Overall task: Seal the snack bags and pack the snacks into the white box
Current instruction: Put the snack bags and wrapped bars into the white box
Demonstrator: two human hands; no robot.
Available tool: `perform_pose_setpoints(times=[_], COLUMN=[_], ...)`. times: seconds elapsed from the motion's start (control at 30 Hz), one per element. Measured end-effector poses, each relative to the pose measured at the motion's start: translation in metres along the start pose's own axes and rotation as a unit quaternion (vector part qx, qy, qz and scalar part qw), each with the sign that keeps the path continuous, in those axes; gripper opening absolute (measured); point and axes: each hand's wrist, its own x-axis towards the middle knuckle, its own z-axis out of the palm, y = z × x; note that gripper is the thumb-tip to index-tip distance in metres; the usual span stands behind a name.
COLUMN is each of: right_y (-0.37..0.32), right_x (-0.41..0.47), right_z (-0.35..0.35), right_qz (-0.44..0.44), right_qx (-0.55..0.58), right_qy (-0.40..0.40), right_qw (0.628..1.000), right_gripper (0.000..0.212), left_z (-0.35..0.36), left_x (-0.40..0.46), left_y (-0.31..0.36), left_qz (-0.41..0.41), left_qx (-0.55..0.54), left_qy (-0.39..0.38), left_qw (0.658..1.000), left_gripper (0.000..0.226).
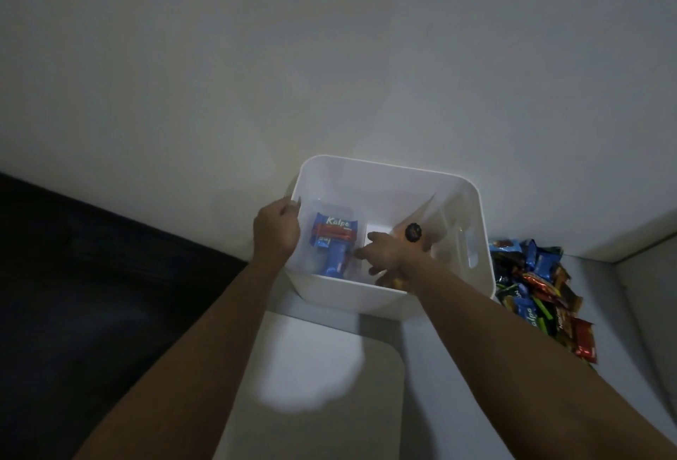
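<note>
With the left hand (276, 228) gripping the white box (388, 181) rim and the right hand (384, 256) inside, its grasp unclear, the blue snack bars (335, 239) could get crushed.

Two bare forearms reach from the lower frame toward its centre; the left hand (275, 231) curls its fingers at centre-left; the right hand (389, 253), just beside it, spreads fingers downward.

right hand (389, 254) fingertips: you can't see them; they dip behind the white box (340, 296) near wall.
snack pile (538, 287), lower right: its left edge sits behind the box.
wrapper print: mostly too small to read.
</note>
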Motion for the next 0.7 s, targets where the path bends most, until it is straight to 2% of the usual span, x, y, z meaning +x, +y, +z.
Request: perform_pose_setpoints(times=[0.17, 0.27, 0.33, 0.4, 0.5, 0.6, 0.7], right_y=[0.001, -0.002, 0.000, 0.006, 0.031, 0.073, 0.116], right_x=[-0.023, -0.057, -0.089, -0.122, -0.154, -0.153, -0.142], right_z=[-0.013, -0.023, -0.022, -0.014, 0.009, 0.040, 0.068], right_qz=[-0.076, -0.151, -0.198, -0.212, -0.183, -0.106, 0.003], right_qx=[0.011, -0.053, -0.046, 0.016, 0.014, -0.053, -0.068], right_qy=[0.096, 0.169, 0.196, 0.166, 0.097, 0.054, 0.039], right_qw=[0.992, 0.973, 0.959, 0.963, 0.978, 0.992, 0.997], right_gripper=[0.050, 0.038, 0.022, 0.017, 0.020, 0.016, 0.040], left_z=[-0.014, -0.030, -0.043, -0.055, -0.073, -0.083, -0.088], left_x=[-0.008, -0.012, -0.018, -0.029, -0.051, -0.076, -0.100], left_y=[-0.014, -0.038, -0.060, -0.081, -0.112, -0.133, -0.146], left_qz=[-0.093, -0.159, -0.167, -0.155, -0.174, -0.198, -0.201], left_qx=[-0.069, -0.093, -0.013, 0.103, 0.197, 0.232, 0.243], left_qy=[-0.021, -0.024, -0.059, -0.079, -0.111, -0.126, -0.145], left_qw=[0.993, 0.983, 0.984, 0.979, 0.959, 0.944, 0.938], left_gripper=[0.056, 0.059, 0.053, 0.047, 0.047, 0.049, 0.047])
